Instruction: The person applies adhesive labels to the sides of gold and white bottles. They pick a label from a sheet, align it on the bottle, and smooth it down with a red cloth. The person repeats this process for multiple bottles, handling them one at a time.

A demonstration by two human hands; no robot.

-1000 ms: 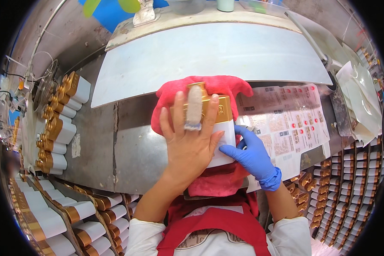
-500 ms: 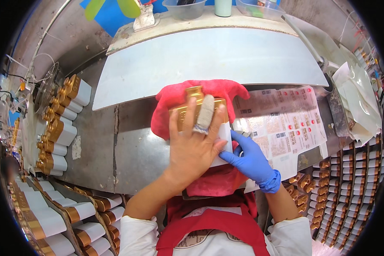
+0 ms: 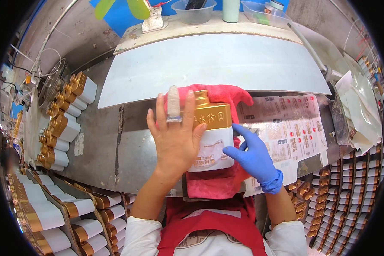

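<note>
A flat bottle point(image 3: 216, 137) with a gold embossed shoulder and white body rests on a pink-red towel point(image 3: 213, 190) in front of me. A wet-looking film transfer point(image 3: 210, 154) with gold print lies on its white front, slightly wrinkled. My bare left hand point(image 3: 175, 138) spreads over the bottle's left side, fingers outstretched, the thumb against its front. One finger wears a pale cloth sleeve point(image 3: 173, 101). At the bottle's right edge, my blue-gloved right hand point(image 3: 255, 158) grips it between thumb and fingers.
Printed transfer sheets point(image 3: 286, 123) lie on the metal table point(image 3: 145, 149) to the right. A white board point(image 3: 209, 62) spans the back. Similar bottles point(image 3: 70, 128) line the left side; racks of bottles point(image 3: 337, 192) stand lower right and lower left. A small fan point(image 3: 151, 21) sits behind.
My left hand has moved left, off the bottle's middle, uncovering its gold shoulder and the film on its front. My right hand stays at the right edge. The view has shifted slightly.
</note>
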